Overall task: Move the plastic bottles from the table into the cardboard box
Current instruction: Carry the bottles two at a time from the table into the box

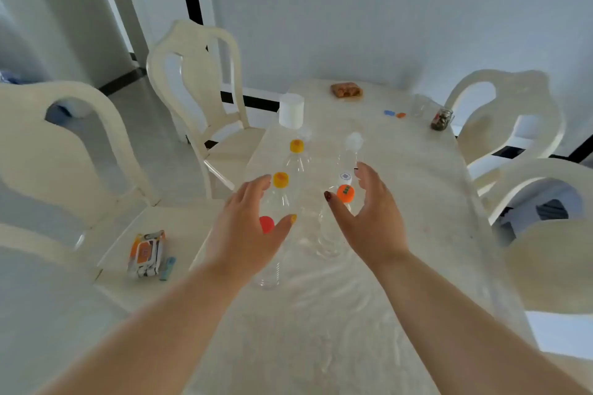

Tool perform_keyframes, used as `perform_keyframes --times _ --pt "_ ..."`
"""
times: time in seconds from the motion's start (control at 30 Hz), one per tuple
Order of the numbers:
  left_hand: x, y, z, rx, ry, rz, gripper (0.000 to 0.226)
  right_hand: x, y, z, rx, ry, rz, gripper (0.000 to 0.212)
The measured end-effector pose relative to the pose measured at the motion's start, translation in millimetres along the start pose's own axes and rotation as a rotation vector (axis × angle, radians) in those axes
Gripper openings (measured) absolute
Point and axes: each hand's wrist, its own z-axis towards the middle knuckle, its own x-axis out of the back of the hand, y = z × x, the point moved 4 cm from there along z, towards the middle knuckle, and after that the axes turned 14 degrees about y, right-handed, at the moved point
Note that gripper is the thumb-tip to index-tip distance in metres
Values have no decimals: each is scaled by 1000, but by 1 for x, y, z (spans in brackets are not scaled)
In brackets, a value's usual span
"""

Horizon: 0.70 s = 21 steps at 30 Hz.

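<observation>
**Two open hands flank upright bottles, none gripped**

Both hands hover over a cluster of clear bottles standing on the table (417, 202). The left hand (247, 231) has its fingers spread and relaxed, holding nothing. The right hand (369, 221) is likewise spread, thumb and fingers apart, empty.

The relation that matters: every bottle stands with its long axis vertical, cap up, so a grasp has to come from the side, around the body or neck. The red-cap bottle (267, 224) sits in the opening between the left thumb and fingers, nearest that hand. The orange-cap bottle (346, 193) sits in the same way inside the right hand's span, at about 11 o'clock from its palm. Whether either hand touches its bottle cannot be told.

Further off, at 12 o'clock from the left hand, stand two yellow-cap bottles (280, 179), one behind the other, and a white-cap bottle (354, 141) at 12 o'clock from the right hand.

The likely next move is each hand closing on its nearest bottle. The box is out of view, so the carry direction cannot be judged.
</observation>
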Motion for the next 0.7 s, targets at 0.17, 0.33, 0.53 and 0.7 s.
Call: perform_keyframes --times 0.17,0.33,0.53,0.7 --pt "-22 -26 -17 172 -76 -75 67 -23 27 0 -159 -118 -32 62" --pt "-29 -41 -28 257 -98 -71 46 -38 43 4 -262 -155 -4 37" --pt "-30 -45 -27 328 -99 -131 24 -48 53 11 -279 -143 42 19" --pt "-33 -53 -26 404 -96 -214 22 -49 58 12 -320 -160 113 11"
